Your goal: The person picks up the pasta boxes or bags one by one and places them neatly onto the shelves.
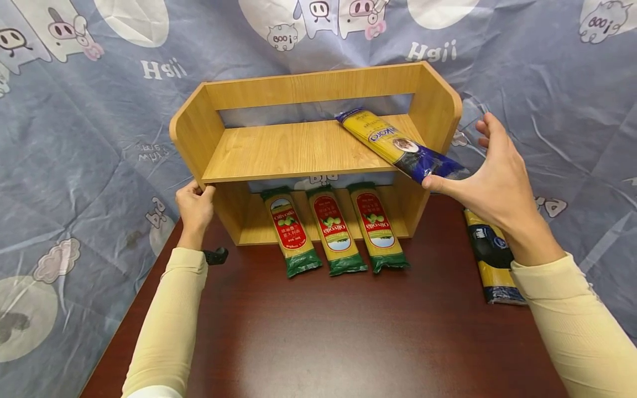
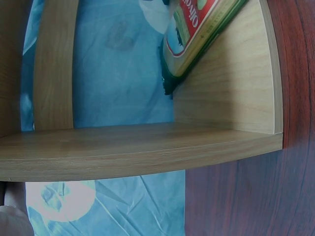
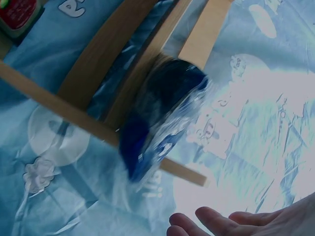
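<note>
A two-tier wooden shelf [image 1: 278, 145] stands on the table. At its left side my left hand [image 1: 193, 209] grips the panel edge just under the upper board; in the left wrist view only a bit of that hand [image 2: 14, 221] shows. A yellow-and-blue pasta packet [image 1: 383, 138] lies slantwise on the right of the upper board, its blue end sticking out past the front edge. My right hand [image 1: 497, 182] is spread beside that end, thumb tip right at the wrapper, fingers apart from it. In the right wrist view the fingers [image 3: 211, 223] are away from the packet [image 3: 165, 113].
Three green-ended pasta packets with red labels, left [image 1: 288, 229], middle [image 1: 332, 226] and right [image 1: 375, 224], lean in the lower tier, their near ends on the table [image 1: 318, 326]. Another yellow-and-dark packet [image 1: 490, 254] lies at the right, partly behind my forearm. A printed cloth [image 1: 99, 166] hangs behind.
</note>
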`<state>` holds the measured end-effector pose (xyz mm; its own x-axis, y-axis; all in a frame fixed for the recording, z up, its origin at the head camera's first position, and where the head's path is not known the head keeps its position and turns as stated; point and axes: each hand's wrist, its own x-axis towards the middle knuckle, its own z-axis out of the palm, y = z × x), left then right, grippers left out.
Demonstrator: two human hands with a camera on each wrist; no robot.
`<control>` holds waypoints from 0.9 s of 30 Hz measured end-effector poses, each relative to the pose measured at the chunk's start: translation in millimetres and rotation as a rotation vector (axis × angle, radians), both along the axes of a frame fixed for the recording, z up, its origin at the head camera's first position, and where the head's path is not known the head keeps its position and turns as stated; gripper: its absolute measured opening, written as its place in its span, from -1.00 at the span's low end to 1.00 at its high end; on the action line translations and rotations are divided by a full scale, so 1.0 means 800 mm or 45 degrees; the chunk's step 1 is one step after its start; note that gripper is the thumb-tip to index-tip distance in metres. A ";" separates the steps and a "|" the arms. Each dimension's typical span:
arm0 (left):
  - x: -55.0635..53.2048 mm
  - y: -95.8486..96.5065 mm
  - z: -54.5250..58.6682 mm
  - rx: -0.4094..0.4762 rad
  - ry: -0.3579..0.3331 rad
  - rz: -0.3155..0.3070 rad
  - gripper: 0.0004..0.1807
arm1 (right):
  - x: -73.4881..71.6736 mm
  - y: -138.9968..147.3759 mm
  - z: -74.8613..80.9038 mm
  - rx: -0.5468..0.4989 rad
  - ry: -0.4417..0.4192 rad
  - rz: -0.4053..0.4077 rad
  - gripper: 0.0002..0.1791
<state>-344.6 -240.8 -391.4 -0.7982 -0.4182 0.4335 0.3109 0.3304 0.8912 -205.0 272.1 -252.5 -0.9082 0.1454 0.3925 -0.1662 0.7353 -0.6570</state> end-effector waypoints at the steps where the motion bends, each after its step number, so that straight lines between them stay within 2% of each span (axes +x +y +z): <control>1: 0.000 0.000 0.000 -0.009 -0.001 0.002 -0.85 | 0.002 0.003 -0.002 -0.002 -0.009 -0.014 0.46; 12: 0.001 -0.003 -0.001 -0.017 -0.012 0.013 -0.85 | 0.020 0.037 -0.030 -0.060 -0.064 -0.158 0.45; 22: -0.001 -0.002 0.000 -0.018 -0.006 0.015 -0.86 | 0.028 0.073 -0.071 -0.221 -0.127 -0.343 0.40; 27: -0.003 -0.002 -0.002 -0.027 0.008 0.026 -0.84 | 0.030 0.086 -0.086 -0.295 -0.176 -0.466 0.40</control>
